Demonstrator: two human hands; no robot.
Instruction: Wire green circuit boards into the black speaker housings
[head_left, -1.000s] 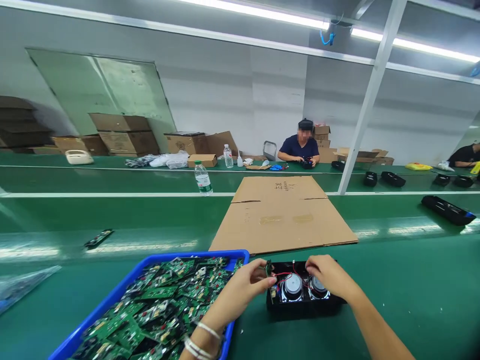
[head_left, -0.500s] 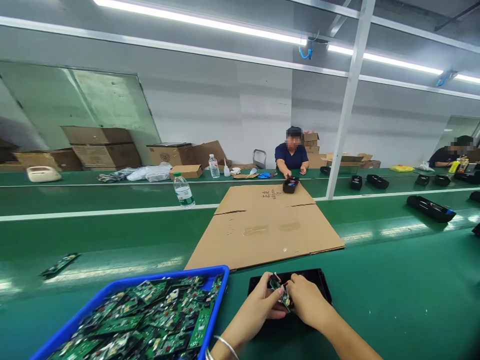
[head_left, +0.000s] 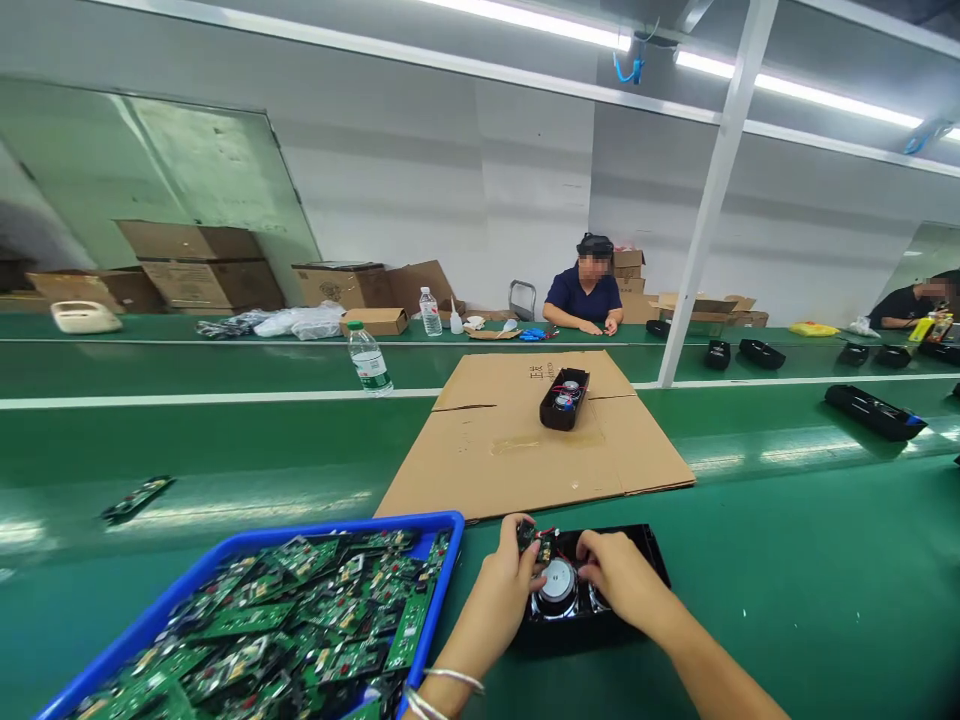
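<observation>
In front of me lies a black speaker housing (head_left: 574, 632) with round silver speakers showing inside. My left hand (head_left: 504, 575) is closed around a small green circuit board (head_left: 538, 543) over the housing's left end. A short red wire shows beside the board. Over the right part of the housing is my right hand (head_left: 622, 578), its fingers curled together by a speaker; whatever is between them is too hidden to make out. Left of my hands stands a blue tray (head_left: 448, 590) heaped with several green circuit boards (head_left: 319, 610).
A cardboard sheet (head_left: 480, 470) bridges the belt, bearing a second speaker housing (head_left: 564, 400). One loose circuit board (head_left: 136, 498) lies on the far left. A water bottle (head_left: 369, 360) stands beyond the tray. A co-worker (head_left: 585, 295) sits opposite. Black housings (head_left: 874, 412) lie to the right.
My hands have drawn apart, the board moving left in my left hand and uncovering a speaker. The other housing has slid toward me along the cardboard, away from the co-worker's hands.
</observation>
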